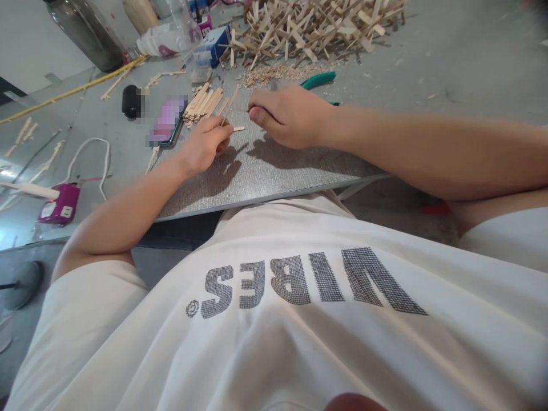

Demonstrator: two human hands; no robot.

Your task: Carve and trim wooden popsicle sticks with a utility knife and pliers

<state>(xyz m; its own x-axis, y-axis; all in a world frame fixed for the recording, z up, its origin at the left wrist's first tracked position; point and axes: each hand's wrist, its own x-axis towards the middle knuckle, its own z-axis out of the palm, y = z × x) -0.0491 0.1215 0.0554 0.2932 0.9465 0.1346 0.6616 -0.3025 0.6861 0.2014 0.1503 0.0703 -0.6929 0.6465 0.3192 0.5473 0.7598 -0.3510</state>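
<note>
My left hand [209, 142] is closed round a thin wooden stick [233, 100] that points up and away from me. A short flat stick end [238, 129] shows beside its fingertips. To the right, my right hand [286, 114] is closed, thumb against the bent index finger. A small dark tip shows at its fingertips; what it belongs to is hidden. Just behind that hand are green-handled pliers [319, 80], partly covered by the hand and wrist. A bundle of flat wooden craft sticks [203, 104] lies beyond my left hand.
A large heap of wooden pieces [308, 25] lies at the back, with wood chips [269, 74] before it. Left of my hands are a phone [169, 120] on a cable, a black case [131, 101] and a purple box [64, 202]. The table edge [257, 198] runs before me.
</note>
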